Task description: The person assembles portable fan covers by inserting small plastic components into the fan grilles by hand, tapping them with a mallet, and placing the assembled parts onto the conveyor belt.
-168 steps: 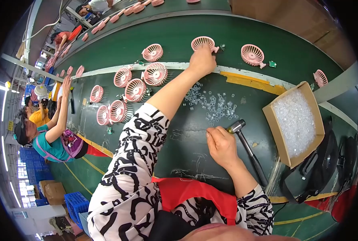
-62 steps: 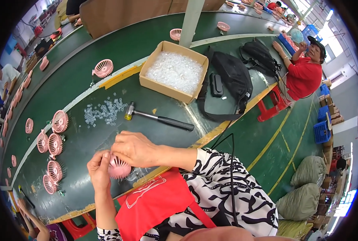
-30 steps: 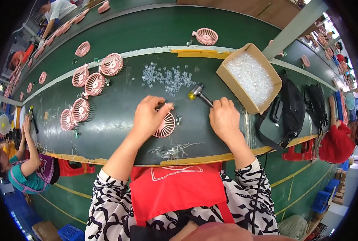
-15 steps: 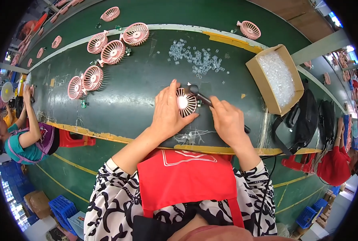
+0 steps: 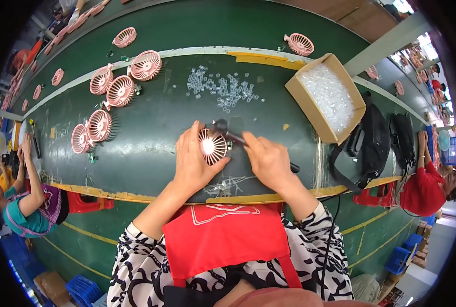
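Note:
A pink slatted fan housing point(image 5: 213, 149) lies on the dark green bench in front of me. My left hand point(image 5: 191, 159) is closed on it from the left, fingers pointing away from me and thumb along its near edge. My right hand point(image 5: 268, 160) grips the black handle of a hammer point(image 5: 236, 137). The hammer's dark, blurred head is over the far part of the housing; whether it touches cannot be told. Beyond my hands lies a scatter of small clear plastic tubes point(image 5: 227, 91).
Several pink fan housings point(image 5: 120, 91) with small green boards rest at the left. At the right stand a cardboard box point(image 5: 300, 102) of clear pieces and a black bag point(image 5: 375, 146). A green conveyor belt point(image 5: 212, 23) runs behind. Co-workers sit at both sides.
The view has shifted, so bench items appear further left and lower. The hammer head is more blurred over the housing. Both hands keep their holds.

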Motion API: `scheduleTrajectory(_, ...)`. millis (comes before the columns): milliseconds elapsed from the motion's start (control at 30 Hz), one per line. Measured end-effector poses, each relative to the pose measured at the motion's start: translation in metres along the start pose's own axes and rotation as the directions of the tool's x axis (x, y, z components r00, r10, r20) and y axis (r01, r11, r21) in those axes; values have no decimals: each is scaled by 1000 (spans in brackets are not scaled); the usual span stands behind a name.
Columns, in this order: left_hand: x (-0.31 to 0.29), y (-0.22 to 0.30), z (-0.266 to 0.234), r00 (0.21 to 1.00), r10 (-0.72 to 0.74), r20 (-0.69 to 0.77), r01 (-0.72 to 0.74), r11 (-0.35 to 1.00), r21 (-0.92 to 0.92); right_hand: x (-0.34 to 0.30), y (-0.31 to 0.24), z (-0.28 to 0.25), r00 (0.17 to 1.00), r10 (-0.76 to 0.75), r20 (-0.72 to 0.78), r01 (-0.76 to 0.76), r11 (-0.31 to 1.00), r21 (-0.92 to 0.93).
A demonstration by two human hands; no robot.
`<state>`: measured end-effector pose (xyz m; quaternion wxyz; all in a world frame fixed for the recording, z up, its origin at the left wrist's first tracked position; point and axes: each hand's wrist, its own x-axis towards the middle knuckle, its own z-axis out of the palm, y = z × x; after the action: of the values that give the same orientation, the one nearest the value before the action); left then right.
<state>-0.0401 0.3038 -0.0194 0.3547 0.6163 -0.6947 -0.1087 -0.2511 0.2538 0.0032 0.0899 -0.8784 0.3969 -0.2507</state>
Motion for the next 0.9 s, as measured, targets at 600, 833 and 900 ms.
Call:
scheduleTrajectory(600, 18, 25, -2, 961, 270, -59, -276, 922, -273, 18, 24, -14, 883, 455, 118, -343, 454, 823)
scheduleTrajectory(833, 29, 13, 10, 990, 135, 40, -131, 986, -101, 7, 70, -53, 876, 429, 221, -285, 90, 954)
scheduleTrajectory(900, 32, 16, 18, 987, 148, 60, -144, 987, -66, 8, 63, -50, 892, 385, 236, -306, 132, 943)
